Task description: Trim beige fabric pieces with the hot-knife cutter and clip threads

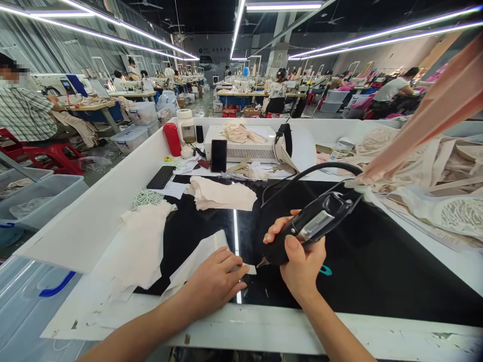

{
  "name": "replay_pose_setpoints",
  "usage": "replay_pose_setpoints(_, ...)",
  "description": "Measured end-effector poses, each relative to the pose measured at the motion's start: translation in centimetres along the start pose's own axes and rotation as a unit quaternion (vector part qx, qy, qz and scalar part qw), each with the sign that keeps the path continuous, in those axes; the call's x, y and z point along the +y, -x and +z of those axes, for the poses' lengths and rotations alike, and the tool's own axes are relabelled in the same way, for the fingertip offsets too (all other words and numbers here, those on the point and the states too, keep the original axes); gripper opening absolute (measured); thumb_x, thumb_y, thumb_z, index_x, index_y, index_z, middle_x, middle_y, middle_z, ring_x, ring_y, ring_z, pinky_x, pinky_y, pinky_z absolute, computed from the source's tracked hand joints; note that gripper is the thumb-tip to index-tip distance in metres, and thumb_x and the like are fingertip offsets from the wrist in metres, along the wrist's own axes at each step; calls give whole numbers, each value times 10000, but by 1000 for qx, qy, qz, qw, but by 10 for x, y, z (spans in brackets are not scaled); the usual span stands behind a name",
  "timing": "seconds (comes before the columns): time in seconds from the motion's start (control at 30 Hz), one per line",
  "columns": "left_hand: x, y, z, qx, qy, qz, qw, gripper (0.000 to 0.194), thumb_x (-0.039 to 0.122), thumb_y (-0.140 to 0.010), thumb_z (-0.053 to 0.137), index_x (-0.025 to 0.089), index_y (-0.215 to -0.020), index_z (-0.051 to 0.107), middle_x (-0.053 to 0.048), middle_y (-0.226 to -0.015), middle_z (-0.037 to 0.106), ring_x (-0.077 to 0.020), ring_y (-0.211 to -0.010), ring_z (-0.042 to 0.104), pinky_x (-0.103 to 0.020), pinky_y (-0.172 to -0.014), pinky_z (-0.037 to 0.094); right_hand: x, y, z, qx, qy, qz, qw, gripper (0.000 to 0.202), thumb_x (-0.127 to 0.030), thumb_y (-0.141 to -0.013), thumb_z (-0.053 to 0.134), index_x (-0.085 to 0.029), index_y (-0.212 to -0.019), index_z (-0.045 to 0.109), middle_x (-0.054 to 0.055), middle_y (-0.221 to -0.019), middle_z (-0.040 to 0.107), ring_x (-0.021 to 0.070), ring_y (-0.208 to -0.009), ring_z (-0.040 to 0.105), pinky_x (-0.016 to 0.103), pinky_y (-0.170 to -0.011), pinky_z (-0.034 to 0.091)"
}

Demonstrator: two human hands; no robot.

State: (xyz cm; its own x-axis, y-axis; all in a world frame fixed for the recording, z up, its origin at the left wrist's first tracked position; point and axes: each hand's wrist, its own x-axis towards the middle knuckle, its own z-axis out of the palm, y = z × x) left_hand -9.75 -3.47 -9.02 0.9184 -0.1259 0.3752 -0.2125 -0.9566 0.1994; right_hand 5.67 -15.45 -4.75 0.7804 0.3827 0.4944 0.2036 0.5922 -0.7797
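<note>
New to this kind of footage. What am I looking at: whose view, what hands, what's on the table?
There's no robot here: it's one picture, from a camera on a person's head, looking forward and down at their own bare hands. The right hand grips a black handheld tool, its pointed tip aimed down and left. The left hand lies over a pale piece on the black work surface. Also on the table: a pale fabric pile to the left, a folded pale stack further back, and a bundle of pale green cord. Behind, other people sit at workstations.
</note>
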Motion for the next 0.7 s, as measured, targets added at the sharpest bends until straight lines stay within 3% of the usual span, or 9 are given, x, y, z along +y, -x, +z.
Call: replay_pose_setpoints(0.7, -1, -1, 0, -23, -13, 1, 1000, 315, 268, -1012, 629, 143, -1301, 609, -79, -1120, 659, -244, -1043, 623, -496, -1093, 491, -4, 5, 1, -5, -7, 3, 1000, 327, -354, -921, 732, -289, -1201, 578, -31, -865, 662, 138, -654, 646, 321, -617, 555)
